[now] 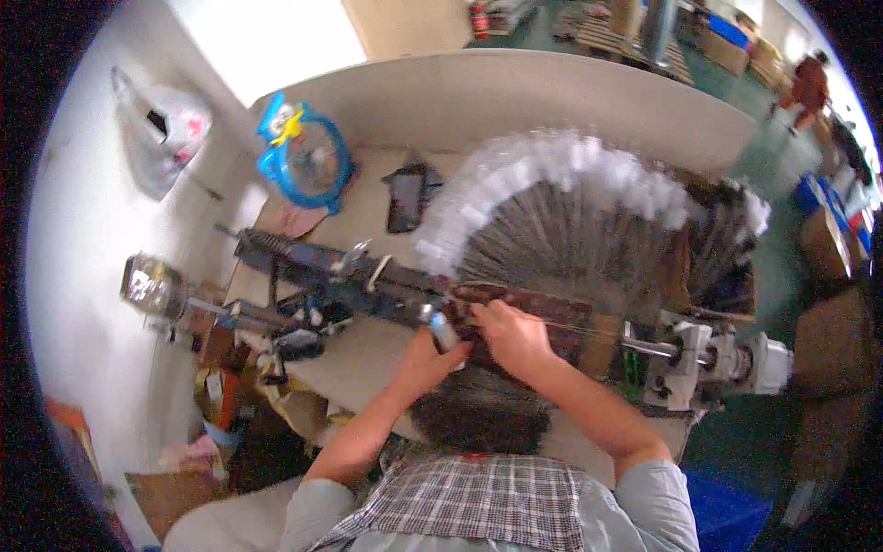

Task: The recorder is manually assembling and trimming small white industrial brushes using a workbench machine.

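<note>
starting at the far left: pale bag (175,138) up on the wall, pink marks on it. below that, a silver unit (152,285), too blurred to name, just off the table's left edge. into the far left corner of the table (345,370) now: blue ring (317,166), bird-like figure on its rim. next, toward the far edge, dark slab (405,198), lying flat. nearer, long dark bar (303,262), slanting from the left edge in to the middle.

and here, at mid-table, to the action! left hand (425,362) closed around a small blue-and-white tube (445,333), thumb on one side, tube tilted. right beside it, right hand (512,336), fingers bent down onto a brown strip (563,317); cannot tell whether pinching anything, too blurred there. strip at the middle of the table, stretching rightward from the hands.

behind the hands, toward the far edge, a great fan of dark strands (561,235), fluffy white tips (552,161) arching over the top. in front, by the near edge, a dark clump (483,419). finishing at the right edge with a pale machine (713,361), metal shaft pointing leftward.
</note>
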{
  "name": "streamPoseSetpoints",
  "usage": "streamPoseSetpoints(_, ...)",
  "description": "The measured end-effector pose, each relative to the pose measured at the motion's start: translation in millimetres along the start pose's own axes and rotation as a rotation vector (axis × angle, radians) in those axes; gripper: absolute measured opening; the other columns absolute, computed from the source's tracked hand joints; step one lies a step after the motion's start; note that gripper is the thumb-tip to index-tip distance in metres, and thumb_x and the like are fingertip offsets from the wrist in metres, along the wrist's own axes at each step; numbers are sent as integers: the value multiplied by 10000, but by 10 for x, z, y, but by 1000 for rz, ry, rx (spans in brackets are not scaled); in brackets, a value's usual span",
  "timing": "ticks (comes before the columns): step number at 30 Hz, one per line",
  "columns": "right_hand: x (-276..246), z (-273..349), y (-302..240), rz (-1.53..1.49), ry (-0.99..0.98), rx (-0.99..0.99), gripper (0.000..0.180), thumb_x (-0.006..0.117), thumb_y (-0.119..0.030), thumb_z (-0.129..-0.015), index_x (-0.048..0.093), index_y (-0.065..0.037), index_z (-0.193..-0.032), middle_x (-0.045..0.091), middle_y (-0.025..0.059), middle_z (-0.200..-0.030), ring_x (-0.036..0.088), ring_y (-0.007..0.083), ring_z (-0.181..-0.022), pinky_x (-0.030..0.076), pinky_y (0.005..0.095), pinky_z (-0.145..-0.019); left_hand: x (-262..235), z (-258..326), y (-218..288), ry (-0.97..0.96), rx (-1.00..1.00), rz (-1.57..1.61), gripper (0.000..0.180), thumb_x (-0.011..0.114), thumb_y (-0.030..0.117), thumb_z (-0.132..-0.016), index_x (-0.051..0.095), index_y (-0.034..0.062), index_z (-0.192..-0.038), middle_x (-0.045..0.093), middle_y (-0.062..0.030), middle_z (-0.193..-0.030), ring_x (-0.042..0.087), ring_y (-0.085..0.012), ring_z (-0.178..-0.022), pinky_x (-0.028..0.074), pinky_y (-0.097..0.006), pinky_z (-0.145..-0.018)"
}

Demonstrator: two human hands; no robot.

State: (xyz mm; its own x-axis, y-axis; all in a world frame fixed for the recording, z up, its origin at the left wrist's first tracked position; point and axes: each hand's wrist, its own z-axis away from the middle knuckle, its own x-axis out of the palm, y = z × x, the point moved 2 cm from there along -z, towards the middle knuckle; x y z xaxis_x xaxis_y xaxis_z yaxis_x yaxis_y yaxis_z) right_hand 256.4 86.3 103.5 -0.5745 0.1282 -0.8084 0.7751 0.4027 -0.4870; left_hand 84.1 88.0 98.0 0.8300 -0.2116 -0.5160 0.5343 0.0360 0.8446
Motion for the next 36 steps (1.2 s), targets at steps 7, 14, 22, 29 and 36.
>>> streamPoseSetpoints(7,-233,112,53,-119,-111,50,216,591,-94,-774,592,-73,-990,558,97,-886,585,308,-815,495,392,-677,-892,204,-1187,433,-417,1062,361,653,401,-791,549,81,-924,552,0,-775,523,-122,-651,429,-256,-595)
streamPoseSetpoints(14,-283,97,-71,-203,-143,19,239,533,-58,-810,574,-65,-1045,565,143,-950,574,350,-853,495,421,-701,-1271,226,-1204,437,-472,1097,267,657,338,-792,580,95,-871,561,13,-726,527,-112,-650,422,-248,-576)
streamPoseSetpoints(22,-631,145,-256,-166,-165,50,270,596,-33,-756,606,-70,-1023,596,119,-927,595,335,-817,506,381,-709,-1191,166,-1299,592,-391,1034,141,657,183,-766,603,58,-800,564,-14,-679,536,-123,-605,444,-250,-589)
streamPoseSetpoints(29,-1104,29,-87,-25,156,53,215,667,-92,-721,657,-46,-931,654,111,-844,622,267,-766,494,358,-717,-211,367,51,62,-196,864,133,595,124,-834,613,-6,-857,611,-47,-739,544,-107,-619,444,-255,-599)
streamPoseSetpoints(36,-1140,137,114,-334,-15,211,206,657,-125,-754,656,-21,-931,654,144,-881,628,272,-809,487,337,-744,587,19,539,-130,-98,974,164,581,157,-872,604,4,-929,617,-56,-766,546,-101,-613,444,-233,-566)
